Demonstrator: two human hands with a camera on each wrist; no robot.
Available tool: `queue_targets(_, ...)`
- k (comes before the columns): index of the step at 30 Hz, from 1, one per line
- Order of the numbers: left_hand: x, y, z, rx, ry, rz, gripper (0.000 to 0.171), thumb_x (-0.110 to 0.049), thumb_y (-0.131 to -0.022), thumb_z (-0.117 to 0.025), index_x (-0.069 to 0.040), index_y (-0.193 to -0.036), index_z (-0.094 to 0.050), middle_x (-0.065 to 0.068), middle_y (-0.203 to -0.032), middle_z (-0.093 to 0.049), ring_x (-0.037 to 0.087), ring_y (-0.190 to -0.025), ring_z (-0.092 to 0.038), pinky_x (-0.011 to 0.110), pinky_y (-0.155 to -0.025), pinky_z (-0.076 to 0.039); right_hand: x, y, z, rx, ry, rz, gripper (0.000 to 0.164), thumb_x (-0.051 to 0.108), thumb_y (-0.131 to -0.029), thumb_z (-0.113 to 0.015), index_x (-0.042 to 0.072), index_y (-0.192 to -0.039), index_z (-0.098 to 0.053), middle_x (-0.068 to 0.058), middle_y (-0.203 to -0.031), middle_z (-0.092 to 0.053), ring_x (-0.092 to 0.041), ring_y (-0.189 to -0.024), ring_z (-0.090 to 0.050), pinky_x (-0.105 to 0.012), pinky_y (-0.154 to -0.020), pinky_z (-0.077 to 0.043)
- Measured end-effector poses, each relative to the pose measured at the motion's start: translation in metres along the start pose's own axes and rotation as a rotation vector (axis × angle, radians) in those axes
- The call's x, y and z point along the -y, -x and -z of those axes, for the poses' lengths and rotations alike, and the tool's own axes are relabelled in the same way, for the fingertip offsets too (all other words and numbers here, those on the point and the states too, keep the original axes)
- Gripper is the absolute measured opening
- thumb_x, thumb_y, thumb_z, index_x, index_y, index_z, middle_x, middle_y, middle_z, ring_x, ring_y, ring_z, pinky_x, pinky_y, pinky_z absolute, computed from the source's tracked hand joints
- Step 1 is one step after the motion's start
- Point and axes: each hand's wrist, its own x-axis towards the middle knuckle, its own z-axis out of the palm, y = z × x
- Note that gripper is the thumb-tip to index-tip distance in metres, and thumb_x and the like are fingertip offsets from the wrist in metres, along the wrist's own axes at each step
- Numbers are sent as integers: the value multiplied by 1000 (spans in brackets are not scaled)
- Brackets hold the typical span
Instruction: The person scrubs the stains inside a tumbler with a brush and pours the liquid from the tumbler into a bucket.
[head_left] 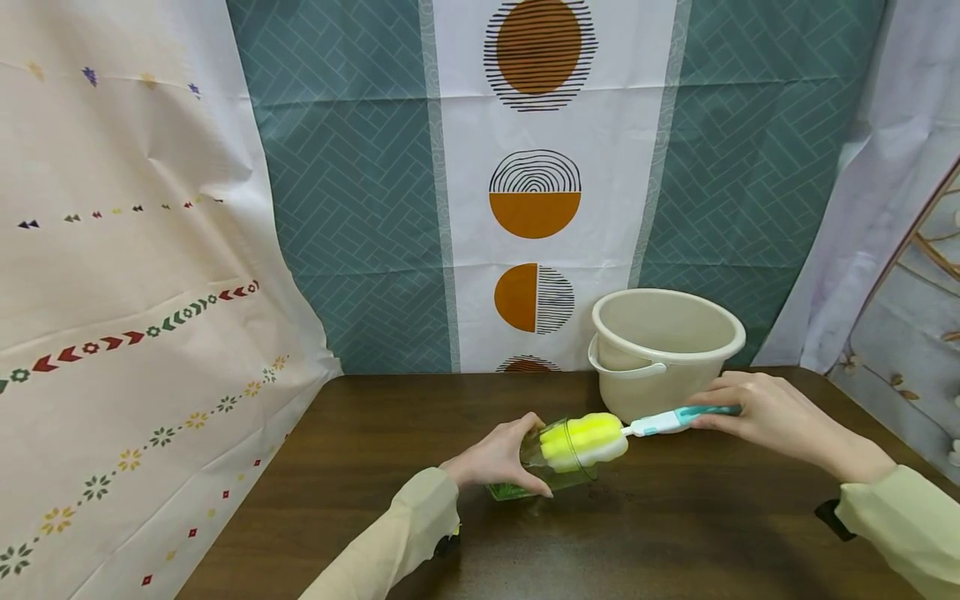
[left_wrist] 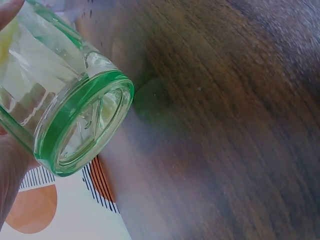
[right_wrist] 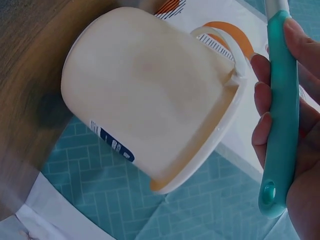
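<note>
My left hand grips a clear glass cup with a green-tinted base, tilted on its side just over the table. The cup's mouth faces right. A yellow and white sponge bottle brush sits partly inside that mouth, its rear end sticking out. Over on the right, my right hand holds the brush by its teal and white handle. In the right wrist view the fingers and thumb wrap the teal part, which has a hole at its end. Only the cup's lower part shows in the left wrist view.
A cream bucket with its carrying handle lowered stands at the back right, behind the brush. The dark wooden table lies below both hands. Patterned cloths hang at the back and sides.
</note>
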Motion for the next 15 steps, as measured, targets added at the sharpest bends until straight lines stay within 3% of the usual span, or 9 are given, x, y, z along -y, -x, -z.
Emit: queue_targets(15, 2, 0, -1, -12, -8, -11, 66, -38, -62, -82, -15, -110, -43, -7, -103, -49, 6, -89, -49, 22, -76, -41, -2, 7, 1, 67, -10, -124, 28, 33, -70, -76, 17, -93, -73, 15, -84, -60, -2, -69, -52, -26, -52, -42)
